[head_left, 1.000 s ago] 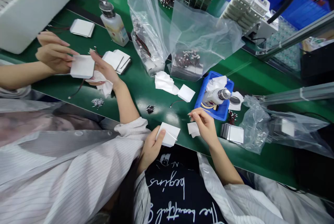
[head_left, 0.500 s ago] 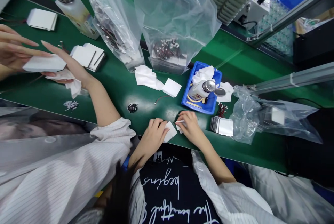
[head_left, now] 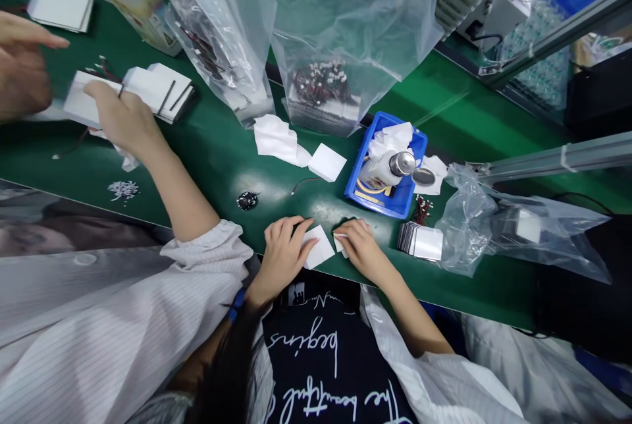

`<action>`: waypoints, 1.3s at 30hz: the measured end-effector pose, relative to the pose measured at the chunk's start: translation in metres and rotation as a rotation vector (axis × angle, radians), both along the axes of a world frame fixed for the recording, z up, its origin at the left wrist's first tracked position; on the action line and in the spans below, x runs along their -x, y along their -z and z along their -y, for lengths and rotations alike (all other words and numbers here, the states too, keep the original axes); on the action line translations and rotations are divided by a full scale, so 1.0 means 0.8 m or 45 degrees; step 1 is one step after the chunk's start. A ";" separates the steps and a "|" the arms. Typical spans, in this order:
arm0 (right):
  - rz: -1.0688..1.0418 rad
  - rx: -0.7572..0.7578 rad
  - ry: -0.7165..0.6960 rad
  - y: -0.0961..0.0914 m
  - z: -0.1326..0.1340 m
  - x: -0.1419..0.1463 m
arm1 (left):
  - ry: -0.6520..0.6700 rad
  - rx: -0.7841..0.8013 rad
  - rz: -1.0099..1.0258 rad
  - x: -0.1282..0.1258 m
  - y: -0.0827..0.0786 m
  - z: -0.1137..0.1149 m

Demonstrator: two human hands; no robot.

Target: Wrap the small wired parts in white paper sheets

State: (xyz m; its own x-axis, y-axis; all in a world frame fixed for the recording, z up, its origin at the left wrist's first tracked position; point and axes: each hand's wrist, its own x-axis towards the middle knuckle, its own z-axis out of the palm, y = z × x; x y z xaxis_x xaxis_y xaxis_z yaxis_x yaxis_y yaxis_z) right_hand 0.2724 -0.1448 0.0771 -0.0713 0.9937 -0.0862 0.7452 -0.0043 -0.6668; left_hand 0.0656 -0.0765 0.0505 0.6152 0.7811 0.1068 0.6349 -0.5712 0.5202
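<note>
At lower centre of the frame, the left hand (head_left: 284, 249), fingers half spread, touches the white pad (head_left: 320, 249); pinching or pressing, I cannot tell. Just beside, the right hand (head_left: 361, 247) curls around a white tissue (head_left: 340, 241). Best keep the pad flat, finger pressure light.

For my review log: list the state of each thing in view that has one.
White piece: held by the left hand's fingers
White wipe: pinched in the right hand
Blue tray: open, loaded
Bottle in tray: lid flipped open
Tissue left of tray: crumpled
Large clear bag: holding wired pieces
Piece stack: packed together
</note>
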 end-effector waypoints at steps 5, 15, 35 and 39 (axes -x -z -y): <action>0.004 -0.089 0.008 -0.004 -0.011 0.001 | 0.014 -0.014 0.027 0.000 0.000 -0.003; 0.214 -0.226 -0.177 0.008 -0.018 0.026 | 0.053 0.024 0.028 0.001 -0.002 -0.005; 0.141 -0.206 -0.028 0.007 -0.029 0.038 | -0.011 0.079 0.013 -0.003 -0.003 -0.006; 0.142 -0.198 -0.011 0.008 -0.028 0.039 | -0.006 0.073 0.006 -0.004 -0.003 -0.007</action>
State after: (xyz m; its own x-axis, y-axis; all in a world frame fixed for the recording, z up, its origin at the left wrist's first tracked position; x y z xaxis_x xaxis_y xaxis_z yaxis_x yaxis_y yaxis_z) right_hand 0.2409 -0.1222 0.0711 -0.0784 0.9951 0.0606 0.8140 0.0990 -0.5724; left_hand 0.0685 -0.0712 0.0528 0.6112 0.7888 0.0648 0.6348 -0.5374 0.5552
